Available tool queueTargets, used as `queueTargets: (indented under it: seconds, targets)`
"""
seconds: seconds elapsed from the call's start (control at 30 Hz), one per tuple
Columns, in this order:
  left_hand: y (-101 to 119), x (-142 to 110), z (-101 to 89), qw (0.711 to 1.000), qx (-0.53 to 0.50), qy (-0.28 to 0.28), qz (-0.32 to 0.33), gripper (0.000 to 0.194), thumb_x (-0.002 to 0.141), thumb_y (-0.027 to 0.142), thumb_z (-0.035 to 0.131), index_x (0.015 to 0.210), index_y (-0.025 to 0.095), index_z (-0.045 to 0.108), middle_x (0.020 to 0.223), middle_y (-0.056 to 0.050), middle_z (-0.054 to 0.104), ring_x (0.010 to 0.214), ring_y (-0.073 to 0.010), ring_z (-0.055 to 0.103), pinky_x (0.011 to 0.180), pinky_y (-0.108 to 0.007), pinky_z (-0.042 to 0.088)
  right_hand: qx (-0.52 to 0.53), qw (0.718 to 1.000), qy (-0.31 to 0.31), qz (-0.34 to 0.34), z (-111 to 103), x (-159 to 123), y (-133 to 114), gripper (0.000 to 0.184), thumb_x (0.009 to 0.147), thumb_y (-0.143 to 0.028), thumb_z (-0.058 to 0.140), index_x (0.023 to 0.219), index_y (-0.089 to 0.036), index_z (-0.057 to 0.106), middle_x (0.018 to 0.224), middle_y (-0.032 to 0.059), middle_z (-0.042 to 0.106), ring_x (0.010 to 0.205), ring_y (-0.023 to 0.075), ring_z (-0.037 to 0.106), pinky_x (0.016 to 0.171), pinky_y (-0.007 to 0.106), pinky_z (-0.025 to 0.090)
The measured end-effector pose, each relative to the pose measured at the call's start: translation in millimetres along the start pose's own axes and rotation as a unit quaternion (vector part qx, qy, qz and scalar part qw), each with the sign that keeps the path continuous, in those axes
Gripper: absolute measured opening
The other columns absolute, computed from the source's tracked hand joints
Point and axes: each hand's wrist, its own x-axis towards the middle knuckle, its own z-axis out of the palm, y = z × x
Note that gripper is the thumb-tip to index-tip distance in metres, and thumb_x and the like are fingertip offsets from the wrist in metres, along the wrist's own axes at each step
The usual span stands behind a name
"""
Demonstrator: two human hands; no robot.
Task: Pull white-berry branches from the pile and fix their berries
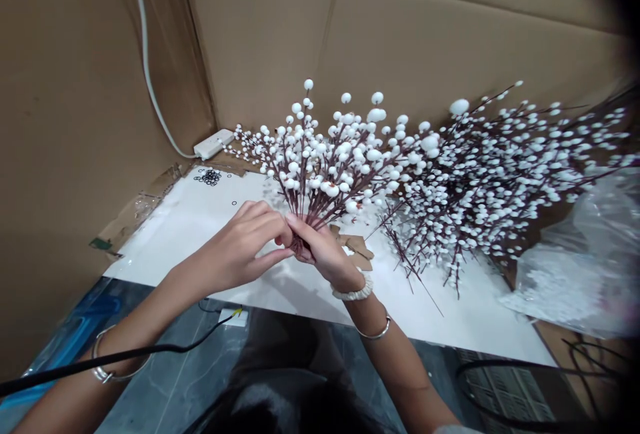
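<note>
My right hand (327, 254) is closed round the lower stems of a bunch of artificial white berry stems (325, 161). The bunch stands upright, its brown stems fanning out above the fist into round white berries of mixed sizes. From the left, my left hand (255, 237) meets the stems beside the right thumb. Its fingers are curled in, and the fingertips are partly hidden, so what they pinch does not show. Beyond the left hand, small black rings (209, 177) lie in a cluster on the white tabletop (170, 234), with a few scattered apart.
A large heap of white berry stems (475, 181) fills the right side. Next to it sits a clear plastic bag (575, 267) with white contents. A white power strip (214, 144) lies in the back corner, and torn cardboard (359, 247) behind my right hand. Cardboard walls (425, 41) enclose the table.
</note>
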Motion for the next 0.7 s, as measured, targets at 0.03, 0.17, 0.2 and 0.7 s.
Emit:
queueTargets:
  seconds: [0.03,0.17,0.2,0.7]
  targets:
    - [2,-1,1.0,1.000,-0.013,-0.006,-0.013,0.008,0.093,0.027,0.057,0.091,0.019,0.055,0.087,-0.003,0.061,0.086,-0.0183,0.049,0.083,-0.033,0.037,-0.007,1.000,0.005,-0.005,-1,0,0,0.044,0.088,-0.054,0.056,0.066,-0.016,0.057,0.049,-0.0068,0.036,0.042,0.0051,0.026,0.041,0.022,0.020]
    - [9,-1,8.3,1.000,0.009,0.000,-0.029,0.021,0.089,0.038,0.060,0.091,0.018,0.056,0.090,-0.005,0.063,0.088,-0.0206,0.048,0.083,-0.035,0.035,-0.044,0.998,0.041,-0.009,0,0,0,0.046,0.087,-0.054,0.056,0.060,-0.018,0.051,0.051,-0.0056,0.037,0.046,0.0064,0.027,0.045,0.023,0.023]
    - [12,-1,11.1,0.999,0.029,0.011,-0.035,0.021,0.090,0.038,0.059,0.089,0.017,0.056,0.089,-0.005,0.063,0.088,-0.0209,0.048,0.082,-0.036,0.035,-0.053,0.997,0.050,-0.018,1,0,0,0.045,0.088,-0.053,0.056,0.060,-0.018,0.050,0.052,-0.0053,0.038,0.047,0.0067,0.028,0.045,0.023,0.024]
    - [36,18,51.0,0.920,0.364,0.096,-0.107,0.016,0.089,0.011,0.048,0.081,0.012,0.062,0.069,-0.010,0.057,0.073,-0.0256,0.048,0.063,-0.038,0.032,-0.255,0.931,0.255,-0.052,-3,14,8,0.033,0.086,-0.049,0.055,0.067,-0.022,0.054,0.067,-0.0001,0.059,0.072,0.0177,0.053,0.074,0.029,0.041]
